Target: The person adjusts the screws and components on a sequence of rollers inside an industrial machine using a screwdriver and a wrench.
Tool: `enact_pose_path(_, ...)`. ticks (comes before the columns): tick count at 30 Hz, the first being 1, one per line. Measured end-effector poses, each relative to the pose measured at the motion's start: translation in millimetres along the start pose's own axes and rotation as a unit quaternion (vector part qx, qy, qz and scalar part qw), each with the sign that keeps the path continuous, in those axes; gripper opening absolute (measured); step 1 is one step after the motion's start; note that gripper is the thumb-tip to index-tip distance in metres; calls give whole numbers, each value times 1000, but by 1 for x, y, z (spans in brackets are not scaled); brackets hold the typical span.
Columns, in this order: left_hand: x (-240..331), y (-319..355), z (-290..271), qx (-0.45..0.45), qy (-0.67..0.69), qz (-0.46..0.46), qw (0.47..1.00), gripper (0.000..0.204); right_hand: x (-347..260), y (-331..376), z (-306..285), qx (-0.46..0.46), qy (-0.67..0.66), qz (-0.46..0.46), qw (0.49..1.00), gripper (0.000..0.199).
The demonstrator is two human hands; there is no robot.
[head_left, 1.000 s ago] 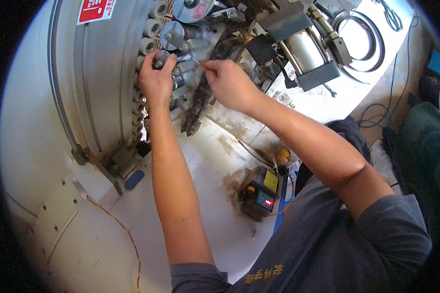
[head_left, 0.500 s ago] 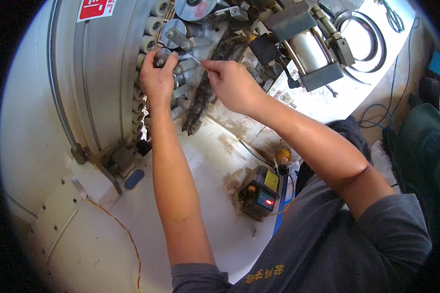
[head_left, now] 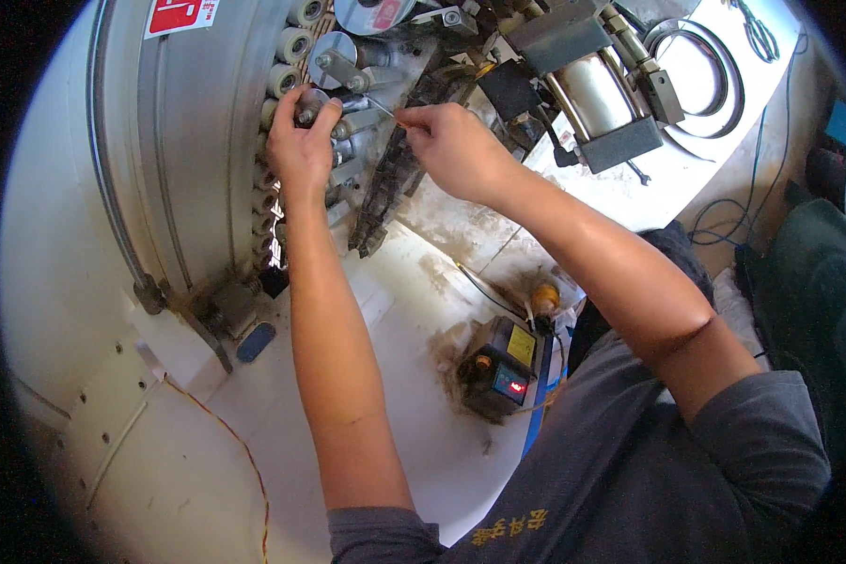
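Your right hand (head_left: 453, 155) has its grip pinched round a thin metal rod (head_left: 382, 107), tip right by a grey lever arm (head_left: 340, 70). Your left hand (head_left: 301, 158) has thumb and fingers around a small round wheel (head_left: 309, 106) near the pale rollers (head_left: 289, 60), can't tell if that grip's actually clamped tho.

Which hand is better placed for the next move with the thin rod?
Probably the right hand: it pinches the rod, whose tip is near a grey lever. The left hand seems occupied, curved around a disc.
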State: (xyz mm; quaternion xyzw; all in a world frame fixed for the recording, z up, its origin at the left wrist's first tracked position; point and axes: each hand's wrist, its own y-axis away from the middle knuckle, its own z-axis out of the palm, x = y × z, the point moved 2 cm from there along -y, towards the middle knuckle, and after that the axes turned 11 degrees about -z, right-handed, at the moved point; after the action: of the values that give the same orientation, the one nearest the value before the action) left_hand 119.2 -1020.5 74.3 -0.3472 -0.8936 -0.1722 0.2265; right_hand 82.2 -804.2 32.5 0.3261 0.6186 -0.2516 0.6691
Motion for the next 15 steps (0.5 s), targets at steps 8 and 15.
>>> enact_pose_path(8, -10, -3, -1, 34, 7, 8, 999, 51, 4, -1, 2, -17, 27, 2, 999, 36)
enact_pose_path(15, -6, -3, -3, 45, -31, -6, 998, 55, 1, 2, 4, -23, 6, 43, 999, 35)
